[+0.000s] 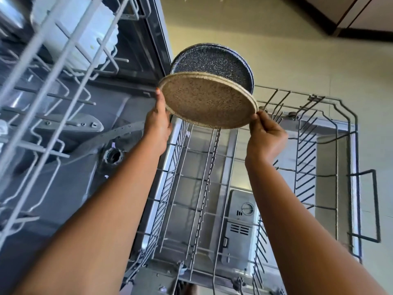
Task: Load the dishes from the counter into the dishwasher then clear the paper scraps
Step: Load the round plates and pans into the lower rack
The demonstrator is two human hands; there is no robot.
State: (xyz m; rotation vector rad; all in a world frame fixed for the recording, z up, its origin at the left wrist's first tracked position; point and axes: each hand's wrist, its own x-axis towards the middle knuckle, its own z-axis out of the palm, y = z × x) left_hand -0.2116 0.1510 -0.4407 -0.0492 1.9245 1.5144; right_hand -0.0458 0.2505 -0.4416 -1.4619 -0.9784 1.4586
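Observation:
Both of my hands hold a tan speckled plate point(209, 101) on edge over the far end of the pulled-out lower dishwasher rack point(212, 167). My left hand point(158, 122) grips the plate's left rim. My right hand point(265, 135) pinches its right rim between thumb and fingers. A dark blue speckled plate point(212, 60) stands just behind the tan one; whether it rests in the rack's tines is hidden by the tan plate.
The upper rack point(53, 81) juts out at the left, holding a white container point(76, 33). Below it lie the dishwasher tub and spray arm point(119, 133). The open door with its detergent dispenser point(242, 222) shows beneath the lower rack. Beige floor point(297, 60) lies beyond.

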